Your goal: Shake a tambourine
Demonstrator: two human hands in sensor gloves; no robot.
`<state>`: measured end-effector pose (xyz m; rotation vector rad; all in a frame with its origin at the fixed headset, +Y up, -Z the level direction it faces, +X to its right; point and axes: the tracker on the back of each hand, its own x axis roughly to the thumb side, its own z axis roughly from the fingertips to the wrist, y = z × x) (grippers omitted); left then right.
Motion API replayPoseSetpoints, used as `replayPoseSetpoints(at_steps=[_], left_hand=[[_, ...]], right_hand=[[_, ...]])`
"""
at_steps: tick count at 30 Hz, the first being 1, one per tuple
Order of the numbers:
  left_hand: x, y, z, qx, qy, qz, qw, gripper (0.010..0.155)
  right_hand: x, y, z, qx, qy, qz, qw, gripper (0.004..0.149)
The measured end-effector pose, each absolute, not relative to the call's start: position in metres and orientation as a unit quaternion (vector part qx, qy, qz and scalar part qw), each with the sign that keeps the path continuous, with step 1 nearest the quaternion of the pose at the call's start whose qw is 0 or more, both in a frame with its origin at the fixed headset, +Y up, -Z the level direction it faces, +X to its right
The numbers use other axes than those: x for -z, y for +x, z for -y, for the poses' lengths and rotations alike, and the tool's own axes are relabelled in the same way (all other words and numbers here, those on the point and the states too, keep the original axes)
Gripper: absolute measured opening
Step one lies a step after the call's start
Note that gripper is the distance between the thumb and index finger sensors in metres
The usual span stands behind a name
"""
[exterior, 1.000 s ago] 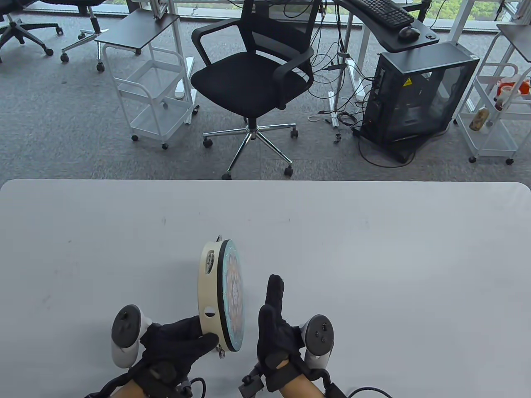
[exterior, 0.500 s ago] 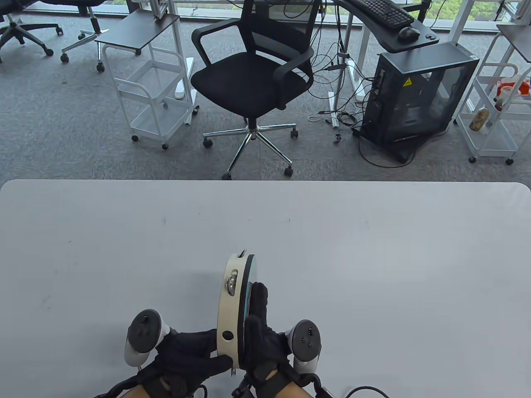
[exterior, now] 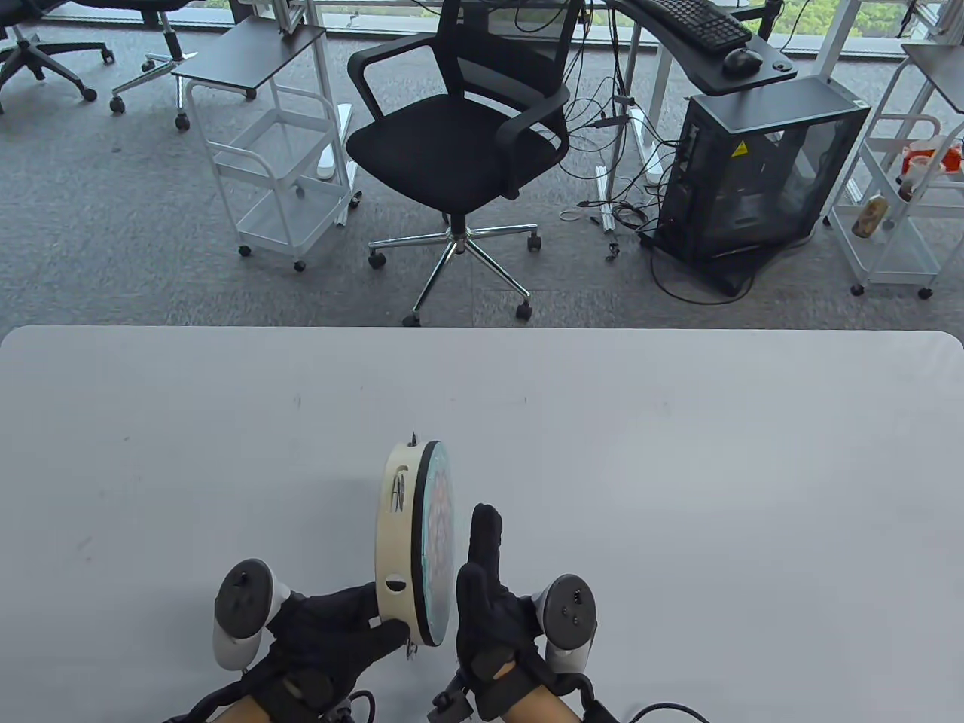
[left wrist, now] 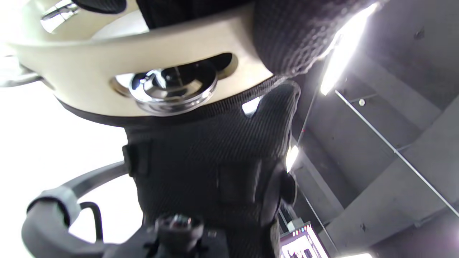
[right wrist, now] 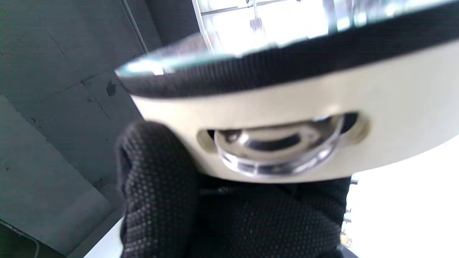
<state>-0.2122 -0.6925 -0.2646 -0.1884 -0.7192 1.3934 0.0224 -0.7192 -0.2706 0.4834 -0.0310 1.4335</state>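
Note:
The tambourine [exterior: 403, 538] has a cream rim, metal jingles and a patterned head. It stands on edge above the table's near middle, head facing right. My left hand [exterior: 388, 625] grips its near rim from the left. My right hand [exterior: 482, 557] is flat with its fingers stretched out, palm toward the head, a narrow gap away. In the left wrist view the rim and a jingle [left wrist: 172, 84] sit under my left fingers [left wrist: 287, 36]. In the right wrist view the rim [right wrist: 287, 104] fills the frame, with a black glove [right wrist: 161, 186] against it.
The white table [exterior: 678, 467] spreads wide on all sides of the hands. Beyond its far edge stand a black office chair [exterior: 459, 143], white carts [exterior: 279, 188] and a computer case [exterior: 753, 173] on the carpet.
Half a second ago the tambourine was further right, with my right palm against its head. Now the tambourine has swung back left and my right hand is off the head.

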Motion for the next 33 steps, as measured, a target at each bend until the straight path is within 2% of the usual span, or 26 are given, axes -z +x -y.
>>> replayPoseSetpoints(at_steps=[5, 8, 9, 10, 12, 14, 24, 33], left_hand=[[0.263, -0.212, 0.694, -0.631, -0.070, 0.310, 0.708, 0.047], [0.256, -0.191, 0.695, -0.554, -0.137, 0.405, 0.714, 0.048], [0.252, -0.193, 0.694, -0.572, -0.120, 0.394, 0.709, 0.048], [0.254, -0.192, 0.693, -0.586, -0.107, 0.368, 0.714, 0.048], [0.253, -0.191, 0.693, -0.574, -0.118, 0.388, 0.711, 0.048], [0.252, -0.191, 0.693, -0.578, -0.114, 0.383, 0.712, 0.047], [0.257, -0.195, 0.695, -0.596, -0.112, 0.368, 0.705, 0.047], [0.264, -0.222, 0.690, -0.642, -0.037, 0.293, 0.708, 0.047]], right_hand=[[0.270, 0.020, 0.719, -0.649, 0.218, 0.017, 0.729, 0.092], [0.266, 0.009, 0.721, -0.647, 0.252, -0.024, 0.720, 0.092], [0.264, 0.005, 0.724, -0.638, 0.212, -0.005, 0.740, 0.092], [0.264, 0.006, 0.724, -0.620, 0.210, -0.013, 0.756, 0.092], [0.262, 0.006, 0.721, -0.636, 0.231, -0.022, 0.736, 0.092], [0.263, 0.008, 0.719, -0.644, 0.230, -0.001, 0.730, 0.092], [0.267, 0.012, 0.716, -0.657, 0.240, -0.006, 0.715, 0.093], [0.270, 0.027, 0.711, -0.664, 0.220, 0.033, 0.714, 0.092]])
